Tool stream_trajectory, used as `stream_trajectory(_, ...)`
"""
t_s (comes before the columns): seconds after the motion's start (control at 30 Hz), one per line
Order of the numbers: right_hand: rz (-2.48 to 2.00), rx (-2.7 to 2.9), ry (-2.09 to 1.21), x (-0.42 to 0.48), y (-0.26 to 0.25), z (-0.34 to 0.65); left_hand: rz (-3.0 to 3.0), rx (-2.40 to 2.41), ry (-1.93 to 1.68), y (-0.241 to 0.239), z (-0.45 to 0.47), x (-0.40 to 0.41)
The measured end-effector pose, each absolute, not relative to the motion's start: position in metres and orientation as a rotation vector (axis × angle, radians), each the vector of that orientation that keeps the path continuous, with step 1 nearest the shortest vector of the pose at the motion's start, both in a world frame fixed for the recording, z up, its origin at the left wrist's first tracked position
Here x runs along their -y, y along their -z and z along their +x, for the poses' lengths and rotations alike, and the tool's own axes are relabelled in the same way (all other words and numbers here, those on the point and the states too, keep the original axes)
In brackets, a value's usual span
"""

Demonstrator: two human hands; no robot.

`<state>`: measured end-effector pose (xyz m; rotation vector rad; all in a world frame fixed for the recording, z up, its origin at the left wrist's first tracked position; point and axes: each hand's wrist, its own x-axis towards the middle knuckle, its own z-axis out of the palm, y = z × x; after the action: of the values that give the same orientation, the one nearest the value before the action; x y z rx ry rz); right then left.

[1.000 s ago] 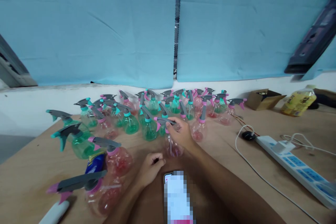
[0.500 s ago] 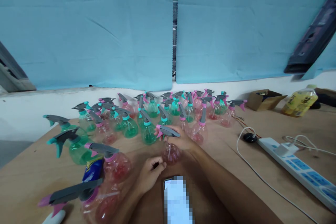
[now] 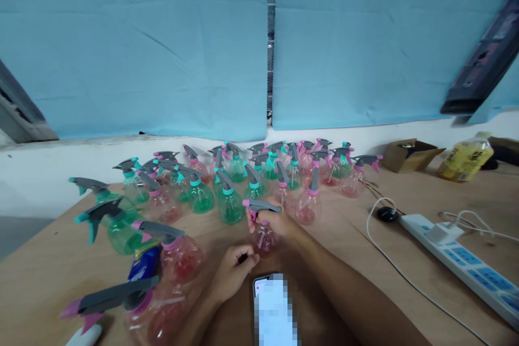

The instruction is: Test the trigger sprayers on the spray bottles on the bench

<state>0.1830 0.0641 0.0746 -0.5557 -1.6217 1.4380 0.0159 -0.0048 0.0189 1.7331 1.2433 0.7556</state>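
We see the bottle (image 3: 264,242) in our right hand (image 3: 276,219), just in front of us on the table (image 3: 352,230) side of the phone (image 3: 275,308), so the right is the nearer hand. Its long axis stands close to upright, with the grey spray head (image 3: 263,206) on top and the nozzle pointing to our left. The right hand comes in from the right and wraps the neck under the head, fingers closed around it. The left hand (image 3: 234,271) lies to the left and nearer to us, just beside the base; whether it touches, we cannot tell. It is loosely curled, and we see nothing in it, though we cannot make out whether thumb and fingertips meet. Behind stand a green bottle (image 3: 230,208) and a pink bottle (image 3: 307,210), both apart from ours. Against a second ago, the bottle is lower and closer to the left hand, and the right hand comes with it, while the left hand, the phone and the bottles behind keep their places.
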Motion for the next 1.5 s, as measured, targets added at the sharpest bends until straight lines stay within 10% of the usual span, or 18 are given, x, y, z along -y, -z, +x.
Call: stream_trajectory(1.5,-0.592,1.624,-1.341,-0.072,-0.062,0.176,1.735,-1.227,-0.809,-0.014,0.016,0.005)
